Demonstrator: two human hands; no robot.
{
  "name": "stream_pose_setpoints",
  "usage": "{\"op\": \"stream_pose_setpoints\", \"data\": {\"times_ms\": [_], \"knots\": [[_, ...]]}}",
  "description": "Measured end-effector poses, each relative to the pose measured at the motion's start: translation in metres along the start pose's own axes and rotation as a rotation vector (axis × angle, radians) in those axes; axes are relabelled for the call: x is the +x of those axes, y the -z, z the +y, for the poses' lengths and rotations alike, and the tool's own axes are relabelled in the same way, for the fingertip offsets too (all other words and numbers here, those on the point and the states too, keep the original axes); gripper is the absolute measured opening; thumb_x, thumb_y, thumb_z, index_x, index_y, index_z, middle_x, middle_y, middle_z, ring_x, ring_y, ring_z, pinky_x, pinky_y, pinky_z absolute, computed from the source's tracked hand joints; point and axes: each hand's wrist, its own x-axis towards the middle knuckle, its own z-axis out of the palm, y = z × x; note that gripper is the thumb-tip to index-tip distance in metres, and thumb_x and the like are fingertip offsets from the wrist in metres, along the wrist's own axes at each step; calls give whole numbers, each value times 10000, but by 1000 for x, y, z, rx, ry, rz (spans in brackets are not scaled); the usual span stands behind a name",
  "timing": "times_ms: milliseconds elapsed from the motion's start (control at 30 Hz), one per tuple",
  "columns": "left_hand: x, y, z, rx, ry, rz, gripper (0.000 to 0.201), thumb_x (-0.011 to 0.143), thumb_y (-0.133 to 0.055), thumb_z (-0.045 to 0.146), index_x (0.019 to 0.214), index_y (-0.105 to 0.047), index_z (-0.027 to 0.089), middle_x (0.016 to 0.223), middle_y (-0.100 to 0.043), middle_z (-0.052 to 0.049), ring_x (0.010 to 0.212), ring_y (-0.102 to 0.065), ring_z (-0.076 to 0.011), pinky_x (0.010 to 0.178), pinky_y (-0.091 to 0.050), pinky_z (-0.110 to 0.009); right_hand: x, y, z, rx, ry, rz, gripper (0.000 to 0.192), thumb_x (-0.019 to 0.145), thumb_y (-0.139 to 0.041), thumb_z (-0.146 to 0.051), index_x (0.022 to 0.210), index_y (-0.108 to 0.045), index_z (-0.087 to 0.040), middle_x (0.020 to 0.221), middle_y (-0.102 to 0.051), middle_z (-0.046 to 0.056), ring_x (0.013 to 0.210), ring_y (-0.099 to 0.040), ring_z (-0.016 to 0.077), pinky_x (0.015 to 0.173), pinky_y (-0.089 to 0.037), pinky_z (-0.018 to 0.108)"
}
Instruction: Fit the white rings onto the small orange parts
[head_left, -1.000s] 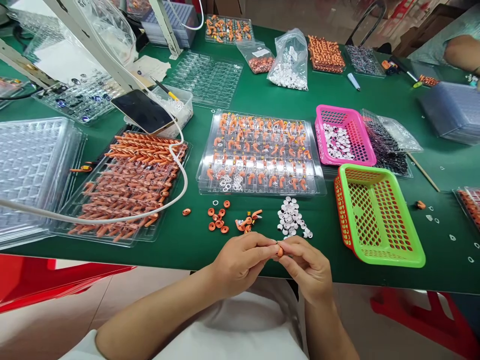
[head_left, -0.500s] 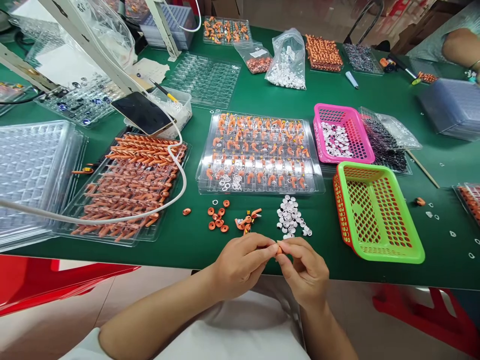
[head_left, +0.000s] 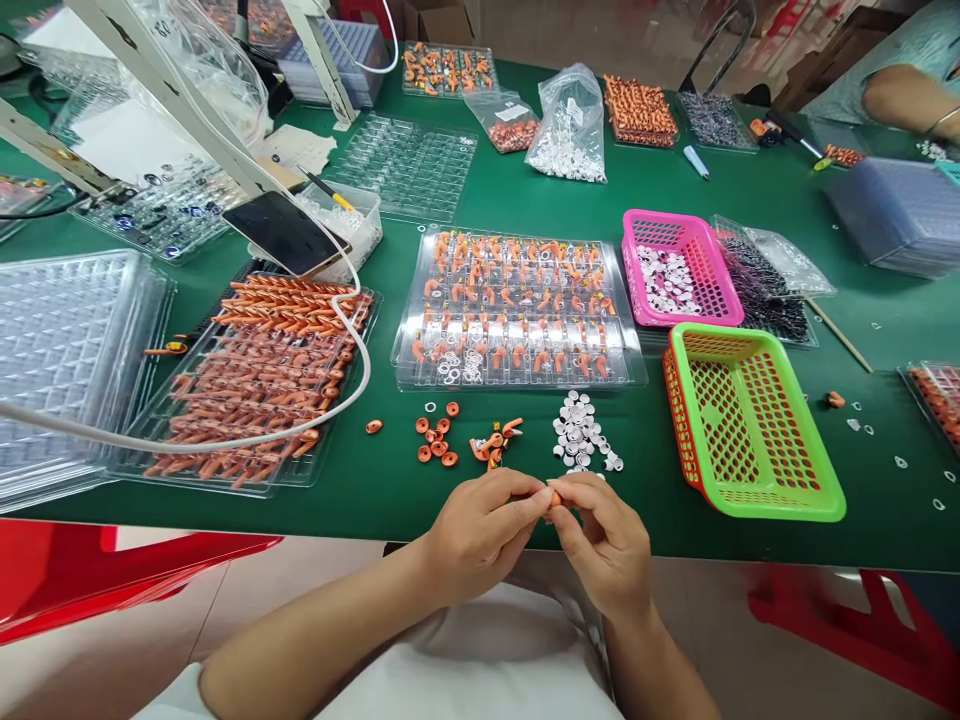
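Observation:
At the table's front edge, my left hand (head_left: 484,530) and my right hand (head_left: 606,545) meet fingertip to fingertip. Both pinch one small orange piece (head_left: 555,499), mostly covered by the fingers. Just beyond them lies a pile of small round white caps (head_left: 579,435). A few orange hooked parts (head_left: 496,442) with yellow and dark bits sit ahead of my left hand. To their left is a group of orange cup-shaped pieces (head_left: 436,435), and a single orange piece (head_left: 373,426) lies apart. Behind them, a clear compartment tray (head_left: 517,375) holds many curved orange parts.
A green basket (head_left: 814,515) inside a red one stands right of my hands, with a pink basket (head_left: 739,315) of white pieces behind it. Left, trays of orange sticks (head_left: 247,380) lie under a white cable (head_left: 367,370). A phone (head_left: 285,228) rests on a box. Another person's arm (head_left: 907,100) is at far right.
Both hands keep their pinch on the orange piece, with only slight finger movement. The view has shifted a little. At far right, the other person's arm has moved slightly.

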Motion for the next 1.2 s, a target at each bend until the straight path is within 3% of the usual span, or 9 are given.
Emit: {"op": "stream_pose_setpoints", "data": {"times_ms": [300,567,767,833,967,1067,1200], "knots": [[-1,0,1,4,-17,21,364,852,-565,12,1187,-574,153,927,-697,-115,806,-653,-163,636,-539,-255,-2,-4,-2,-14,57,61,328,846,-618,-42,1069,-676,-276,921,-678,53,837,-642,199,697,-553,332],[-3,0,-2,-39,37,3,369,866,-561,29,1193,-593,198,982,-685,-97,826,-663,-141,668,-546,-236,-2,-5,-1,-104,103,57,310,855,-599,-43,1083,-654,-245,926,-675,57,850,-646,195,704,-566,332],[7,-1,0,-7,161,36,222,867,-602,101,1025,-720,203,799,-643,-47,614,-602,-92,531,-490,-183,5,0,2,-236,203,94,342,840,-602,-10,1106,-640,-221,949,-681,61,871,-657,188,700,-575,309],[13,2,2,-116,254,-6,217,873,-596,112,1014,-736,198,807,-694,-58,661,-647,-111,587,-524,-199,7,1,3,-295,259,112,346,836,-603,-5,1109,-636,-215,954,-683,67,875,-661,189,715,-578,313],[26,8,6,-481,673,-172,197,877,-626,214,1035,-744,203,970,-767,-70,887,-713,-179,792,-570,-261,11,5,5,-405,388,122,401,833,-601,5,1176,-610,-203,962,-684,84,877,-668,194,743,-592,331],[34,10,5,-746,931,-178,192,803,-719,284,955,-762,176,889,-776,-59,802,-717,-178,751,-584,-265,12,6,6,-484,461,84,471,836,-609,-3,1262,-574,-198,981,-684,103,889,-672,206,735,-604,337],[41,9,-1,-932,1091,-153,175,702,-806,271,821,-781,146,707,-756,-35,639,-683,-133,667,-577,-236,12,8,7,-547,527,37,565,839,-611,-3,1363,-509,-189,1001,-679,123,900,-666,218,727,-608,344]]}}
